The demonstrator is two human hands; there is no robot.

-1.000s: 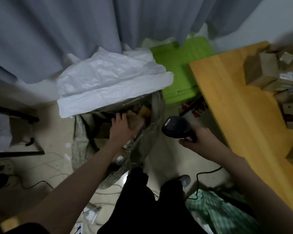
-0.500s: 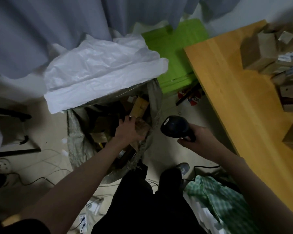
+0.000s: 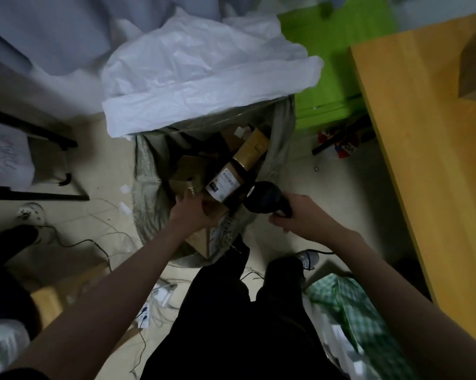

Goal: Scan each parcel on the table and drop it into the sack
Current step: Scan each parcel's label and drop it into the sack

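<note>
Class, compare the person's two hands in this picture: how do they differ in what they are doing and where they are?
The right hand grips the black scanner; the left hand holds no tool and lies with fingers spread on a brown parcel. The left hand is inside the mouth of the sack; the right hand is at the sack's edge, nearer the wooden table. Both hands are bare and reach forward from the person's body.

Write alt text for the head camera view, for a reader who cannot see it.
A person's left hand reaches into an open sack of cardboard parcels on the floor, while the right hand grips a black barcode scanner beside it. A wooden table with one parcel stands at right.
</note>
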